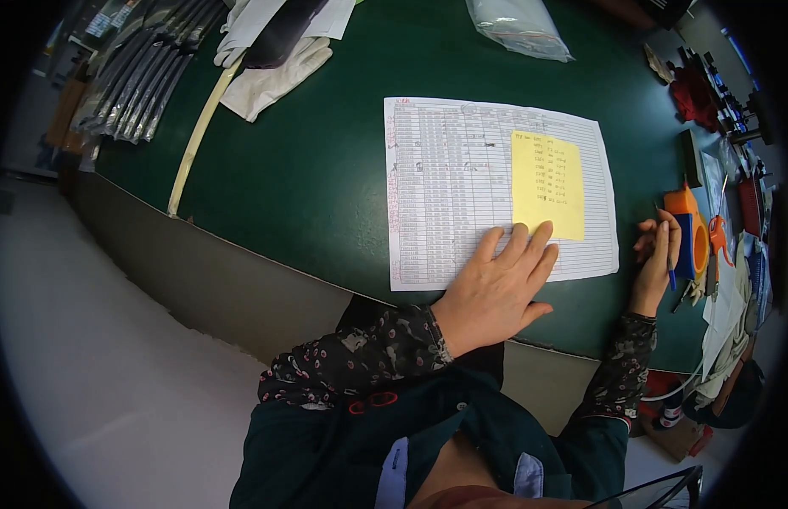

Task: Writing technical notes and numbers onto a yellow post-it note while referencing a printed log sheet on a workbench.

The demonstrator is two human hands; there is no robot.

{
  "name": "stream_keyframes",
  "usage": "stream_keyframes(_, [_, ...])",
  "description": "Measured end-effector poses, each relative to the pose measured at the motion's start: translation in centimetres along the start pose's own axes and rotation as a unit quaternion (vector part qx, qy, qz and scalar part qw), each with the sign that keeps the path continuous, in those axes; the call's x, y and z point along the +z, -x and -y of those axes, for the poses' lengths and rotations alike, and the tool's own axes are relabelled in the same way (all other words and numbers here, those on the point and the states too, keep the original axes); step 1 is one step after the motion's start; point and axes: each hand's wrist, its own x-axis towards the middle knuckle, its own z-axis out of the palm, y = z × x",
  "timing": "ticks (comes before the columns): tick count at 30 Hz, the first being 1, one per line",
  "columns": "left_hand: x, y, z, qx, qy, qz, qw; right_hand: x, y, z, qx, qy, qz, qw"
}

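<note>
A printed table sheet (449,225) lies on the green tabletop in front of me, with handwritten marks along its left side and in some rows. A yellow sticky note (546,182) with handwritten lines rests on its right half. My left hand (498,288) lies flat on the sheet, fingers stretched out, fingertips at the note's lower edge. Beyond the sheet's right edge, my right hand (657,259) has its fingers closed round a pen (671,276), whose blue end shows below the fingers. Part of the pen is hidden by the hand.
An orange and blue tape dispenser (687,229) stands just right of my right hand, with orange-handled scissors (718,242) beside it. Wrapped black strips (152,81) are stacked at far left, near white gloves (279,81) and a pale strip (197,140). A plastic bag (521,30) lies at the back.
</note>
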Motion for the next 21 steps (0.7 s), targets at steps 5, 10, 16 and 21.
stream_keyframes(5, [0.1, -0.1, 0.2, 0.001, -0.006, 0.002, 1.000, 0.2, -0.1, -0.1, -0.001, 0.005, 0.002, 1.000])
stream_keyframes(10, [0.0, -0.3, 0.4, -0.005, 0.001, 0.002, 1.000, 0.6, -0.4, 0.1, 0.002, 0.001, 0.002, 1.000])
stream_keyframes(16, [-0.4, -0.4, 0.0, 0.013, -0.002, -0.004, 1.000, 0.1, -0.1, 0.7, -0.013, -0.026, -0.009, 1.000])
stream_keyframes(21, [0.7, 0.5, 0.3, 0.022, -0.017, -0.005, 1.000, 2.6, 1.3, 4.6, -0.071, -0.065, 0.057, 0.994])
